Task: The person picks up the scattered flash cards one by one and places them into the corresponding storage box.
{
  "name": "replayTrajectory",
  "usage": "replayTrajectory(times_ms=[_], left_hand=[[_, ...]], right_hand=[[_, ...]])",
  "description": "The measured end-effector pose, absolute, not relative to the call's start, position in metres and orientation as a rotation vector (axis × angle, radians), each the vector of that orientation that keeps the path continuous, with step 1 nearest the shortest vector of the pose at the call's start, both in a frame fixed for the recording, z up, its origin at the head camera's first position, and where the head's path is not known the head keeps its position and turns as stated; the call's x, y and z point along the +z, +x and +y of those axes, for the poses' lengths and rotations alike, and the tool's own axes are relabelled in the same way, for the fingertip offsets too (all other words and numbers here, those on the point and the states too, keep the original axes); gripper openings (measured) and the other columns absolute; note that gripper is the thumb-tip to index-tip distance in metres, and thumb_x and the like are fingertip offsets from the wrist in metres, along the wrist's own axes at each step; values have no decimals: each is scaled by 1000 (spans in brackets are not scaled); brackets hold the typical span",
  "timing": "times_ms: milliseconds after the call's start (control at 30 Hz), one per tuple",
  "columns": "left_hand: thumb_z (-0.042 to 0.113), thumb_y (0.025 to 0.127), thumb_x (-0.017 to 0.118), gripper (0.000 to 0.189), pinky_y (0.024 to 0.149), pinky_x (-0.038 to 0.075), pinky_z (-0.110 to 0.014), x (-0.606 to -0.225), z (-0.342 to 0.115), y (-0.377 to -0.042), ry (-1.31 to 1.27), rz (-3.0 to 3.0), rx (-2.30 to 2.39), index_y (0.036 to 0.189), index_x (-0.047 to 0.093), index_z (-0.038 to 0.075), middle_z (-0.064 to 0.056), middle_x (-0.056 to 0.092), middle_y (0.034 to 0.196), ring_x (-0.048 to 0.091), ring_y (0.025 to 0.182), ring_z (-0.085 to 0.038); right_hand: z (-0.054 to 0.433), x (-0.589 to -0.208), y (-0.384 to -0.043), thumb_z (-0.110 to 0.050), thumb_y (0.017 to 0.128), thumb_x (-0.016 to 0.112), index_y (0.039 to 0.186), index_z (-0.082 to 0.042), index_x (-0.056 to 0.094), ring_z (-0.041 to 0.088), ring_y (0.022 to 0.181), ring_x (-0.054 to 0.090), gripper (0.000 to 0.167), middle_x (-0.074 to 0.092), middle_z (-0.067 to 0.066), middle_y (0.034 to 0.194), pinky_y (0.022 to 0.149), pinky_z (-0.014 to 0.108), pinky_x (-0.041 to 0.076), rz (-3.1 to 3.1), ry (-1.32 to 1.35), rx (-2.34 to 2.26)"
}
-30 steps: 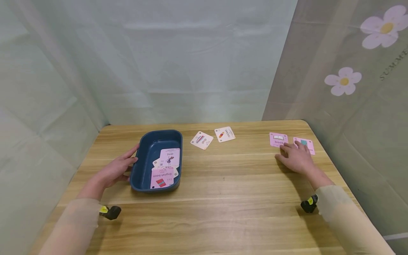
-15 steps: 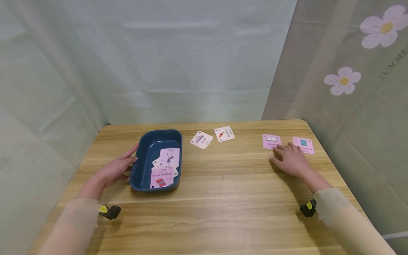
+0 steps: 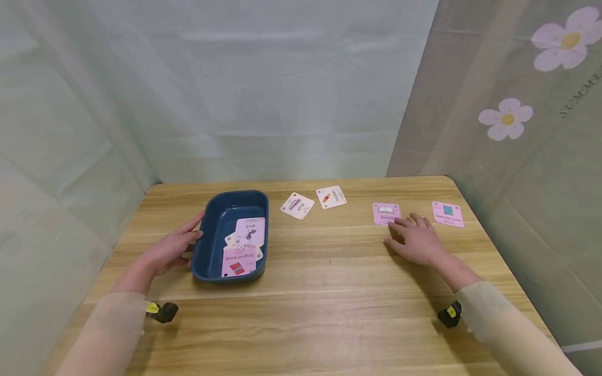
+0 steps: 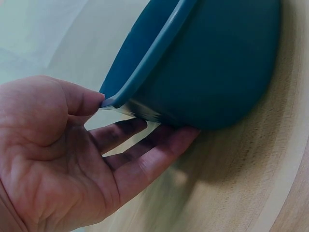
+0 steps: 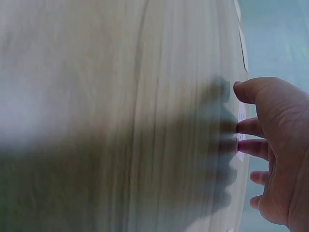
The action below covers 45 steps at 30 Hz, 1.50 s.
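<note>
In the head view, my left hand [image 3: 171, 249] touches the left side of a dark blue basin [image 3: 207, 206]. The left wrist view shows the thumb at the rim and relaxed fingers against the outer wall. Inside lie several picture cards, among them an "ant" card [image 3: 249, 230] and a pink "English book" card [image 3: 239, 259]. On the right, my right hand [image 3: 416, 243] has its fingertips at the near edge of a pink "book" card [image 3: 386, 211], its fingers loosely spread. A pink "exercise book" card [image 3: 448, 213] lies flat to the right of that hand.
A "ship" card [image 3: 298, 206] and a "rocket" card [image 3: 331, 197] lie on the wooden table [image 3: 320, 297] near its far edge, right of the basin. Pale cloth [image 3: 282, 94] hangs behind the table and along both sides.
The right hand has slid leftward and slightly nearer, and the "book" card has moved with it, away from the "exercise book" card. The left hand and basin have stayed put.
</note>
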<state>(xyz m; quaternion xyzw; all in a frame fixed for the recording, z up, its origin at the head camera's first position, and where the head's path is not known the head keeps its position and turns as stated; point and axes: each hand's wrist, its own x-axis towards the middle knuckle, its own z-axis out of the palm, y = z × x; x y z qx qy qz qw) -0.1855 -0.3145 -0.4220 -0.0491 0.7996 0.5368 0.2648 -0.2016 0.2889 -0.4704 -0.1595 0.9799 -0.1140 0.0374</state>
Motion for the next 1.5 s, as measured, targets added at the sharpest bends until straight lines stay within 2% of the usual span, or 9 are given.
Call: replayTrajectory(times_ms=[900,1267,1500], left_hand=[[33,113,36,64,84,54,-43,-423,-316,-185,-121,2186,1426,162,-4,43,-30,-2,166,28,142,-56],[32,113,35,64,83,54,-43,-421,-316,-185,-128,2185,1424,162,-4,43,-31,-3,166,27,142,-57],[31,113,35,64,83,54,-42,-422,-315,-185,-130,2184,1426,162,-4,43,-31,-2,166,28,141,-56]], right_hand=[[231,-473,-166,-53,96,64,145,-12,60,47,145,31,64,54,15,147,116,66,16,3016,-777,-288],[220,-474,-155,-57,96,63,145,-12,60,44,145,32,66,55,15,146,118,63,13,3004,-841,-265],[221,-473,-158,-49,95,69,140,-12,64,44,144,33,59,58,15,142,118,63,14,3009,-838,-412]])
